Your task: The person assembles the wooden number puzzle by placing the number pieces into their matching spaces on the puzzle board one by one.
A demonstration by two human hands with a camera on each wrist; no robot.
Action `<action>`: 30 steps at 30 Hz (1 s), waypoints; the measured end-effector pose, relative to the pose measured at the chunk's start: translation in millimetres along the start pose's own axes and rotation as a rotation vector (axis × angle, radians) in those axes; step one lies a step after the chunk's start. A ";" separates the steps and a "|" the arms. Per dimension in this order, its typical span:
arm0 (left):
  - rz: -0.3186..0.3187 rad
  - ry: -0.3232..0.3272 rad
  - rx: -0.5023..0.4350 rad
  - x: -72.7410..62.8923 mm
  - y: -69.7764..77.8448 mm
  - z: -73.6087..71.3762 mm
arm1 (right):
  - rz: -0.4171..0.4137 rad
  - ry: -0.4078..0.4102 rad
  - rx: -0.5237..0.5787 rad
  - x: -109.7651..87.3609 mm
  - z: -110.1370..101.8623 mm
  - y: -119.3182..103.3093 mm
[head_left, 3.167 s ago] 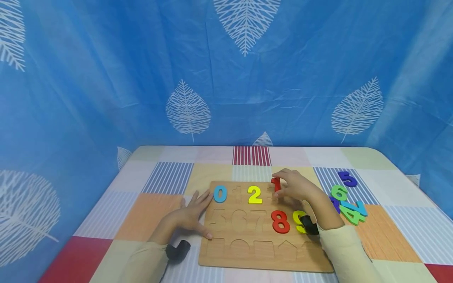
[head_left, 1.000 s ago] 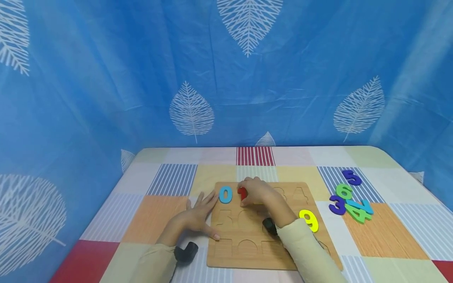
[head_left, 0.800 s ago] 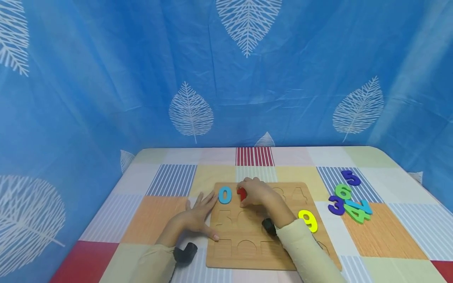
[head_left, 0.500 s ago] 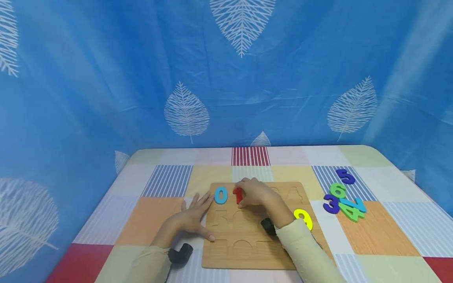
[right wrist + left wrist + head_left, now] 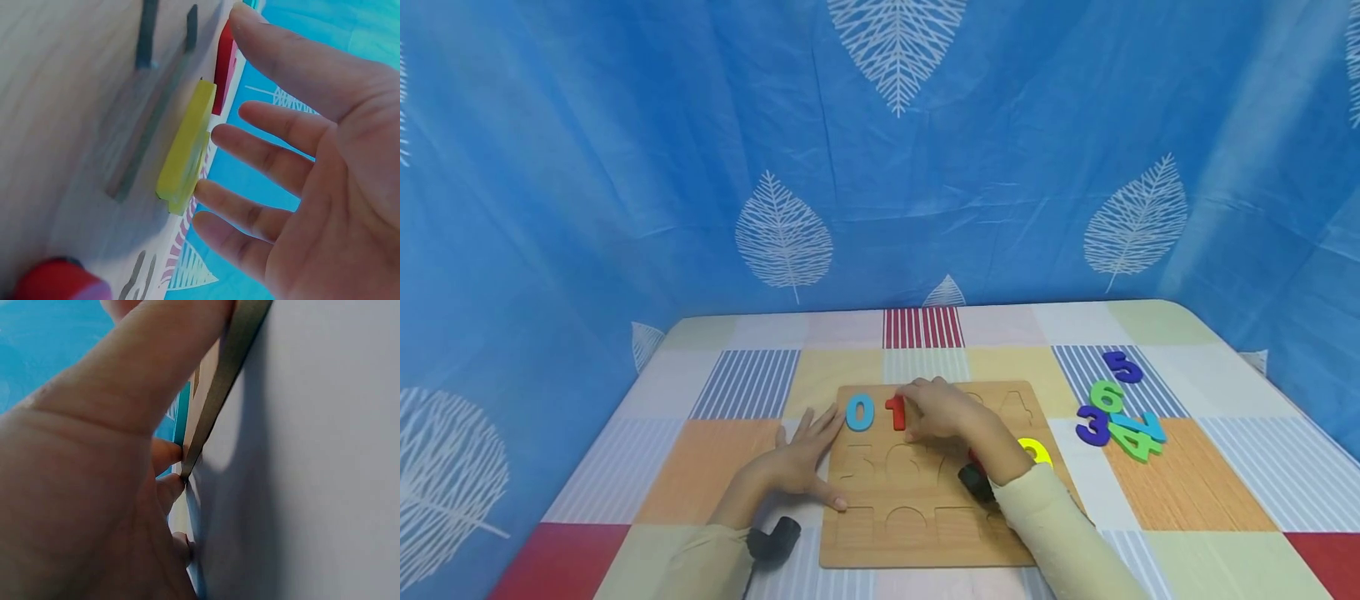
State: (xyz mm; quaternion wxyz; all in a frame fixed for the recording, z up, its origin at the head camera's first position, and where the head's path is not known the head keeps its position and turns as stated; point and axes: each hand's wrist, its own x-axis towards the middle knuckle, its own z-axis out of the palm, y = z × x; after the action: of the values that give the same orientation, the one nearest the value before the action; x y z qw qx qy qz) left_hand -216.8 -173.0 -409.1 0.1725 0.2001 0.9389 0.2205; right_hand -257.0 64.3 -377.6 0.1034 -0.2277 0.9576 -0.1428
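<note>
My left hand (image 5: pixel 797 467) rests with spread, straight fingers along the left side of a wooden number puzzle board (image 5: pixel 850 546), its thumb over the front part. In the board's back row, a red number 1 (image 5: pixel 895 413) lies right of a blue number 0 (image 5: pixel 860 412). My right hand (image 5: pixel 943 410) is just right of the 1, thumb tip at one end of it and fingers loosely extended. Under that hand is a yellow number 2 (image 5: pixel 187 150), seen in the right wrist view but hidden in the head view.
A yellow number 9 (image 5: pixel 1036 451) and a red number 8 (image 5: pixel 62 281) sit on the board, partly covered by the right arm. Right of the board lie a purple 5 (image 5: pixel 1122 367), green 6 (image 5: pixel 1107 396), purple 3 (image 5: pixel 1092 426), blue 7 (image 5: pixel 1138 425) and green 4 (image 5: pixel 1135 443).
The right hand has brought the red 1 from the board's back right to beside the 0. Its fingers have since loosened, showing more of the 1. The left hand stays at the board's edge.
</note>
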 end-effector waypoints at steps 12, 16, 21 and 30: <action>0.016 0.006 0.009 4.3 5.2 -4.2 | 0.009 0.010 0.049 -18.4 -12.1 17.5; 0.007 0.002 0.009 3.9 3.6 -5.5 | 0.022 0.014 0.037 -23.4 -13.7 26.3; -0.012 0.000 -0.002 2.4 1.3 -3.5 | 0.025 0.029 0.033 -31.6 -12.9 40.3; 0.005 -0.002 -0.024 1.8 -1.3 0.9 | 0.010 0.079 0.046 -54.1 -9.5 74.0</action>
State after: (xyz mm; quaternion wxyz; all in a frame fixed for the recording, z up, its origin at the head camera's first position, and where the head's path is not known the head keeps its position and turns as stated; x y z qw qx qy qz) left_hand -218.4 -173.0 -410.9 0.1753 0.2003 0.9356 0.2321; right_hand -242.3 155.0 -385.3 0.0712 -0.2145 0.9586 -0.1731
